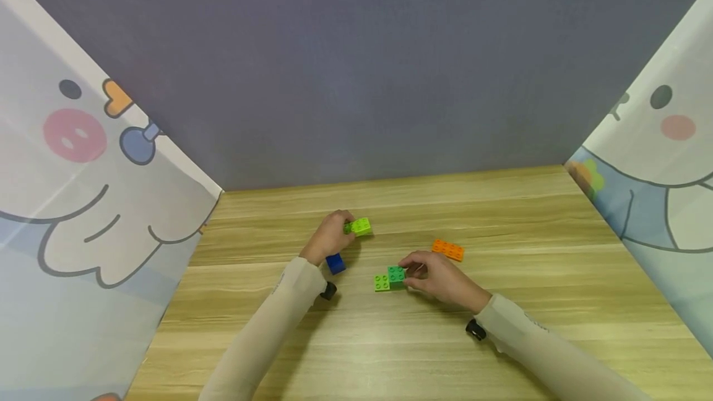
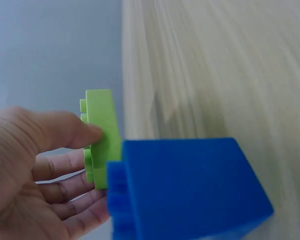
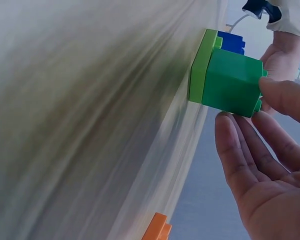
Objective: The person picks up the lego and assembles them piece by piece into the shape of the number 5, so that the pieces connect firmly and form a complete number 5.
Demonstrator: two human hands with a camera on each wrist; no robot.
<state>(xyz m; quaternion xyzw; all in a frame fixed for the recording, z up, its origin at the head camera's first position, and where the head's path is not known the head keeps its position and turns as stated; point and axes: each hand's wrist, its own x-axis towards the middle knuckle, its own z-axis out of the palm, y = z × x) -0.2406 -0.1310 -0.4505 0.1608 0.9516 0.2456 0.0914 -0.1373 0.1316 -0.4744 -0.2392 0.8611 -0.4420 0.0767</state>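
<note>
My left hand (image 1: 331, 237) pinches a lime-green studded brick (image 1: 361, 226) at the back of the table, with the thumb on its side in the left wrist view. A blue brick (image 1: 335, 263) is close beside that wrist and looms large in the left wrist view. My right hand (image 1: 442, 278) curls its thumb and fingers at the right edge of a dark green brick (image 3: 232, 82). This brick sits on one half of a flat lime-green plate (image 1: 381, 283), whose other studs show at the left. Part of the left-hand brick is covered by fingers.
An orange studded plate (image 1: 448, 250) lies just behind the right hand. All the pieces are on a wood-grain table (image 1: 390, 351). A grey wall (image 1: 356, 79) rises at its back edge, and cartoon-printed panels (image 1: 83, 203) flank both sides.
</note>
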